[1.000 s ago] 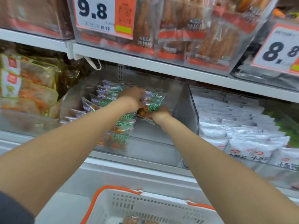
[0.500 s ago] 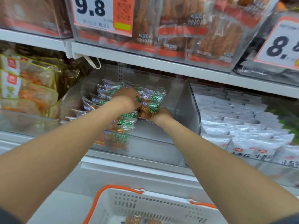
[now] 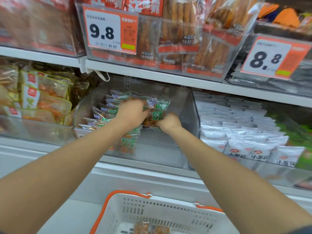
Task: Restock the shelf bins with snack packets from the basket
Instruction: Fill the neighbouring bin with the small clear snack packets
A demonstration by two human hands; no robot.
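Both arms reached into the bin (image 3: 190,114); left hand (image 3: 133,114) curled round the packets (image 3: 158,109), right hand (image 3: 168,122) clutched their lower edge. Packets were clear, green-printed, brown inside.

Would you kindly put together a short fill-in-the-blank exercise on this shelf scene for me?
1. The left hand and right hand hold snack packets with ____ labels inside the clear bin.
2. The price tag above that bin reads ____.
3. The basket below has ____ handles.
4. The neighbouring packets in the bin to the right are ____.

Missing words: green; 9.8; orange; white.
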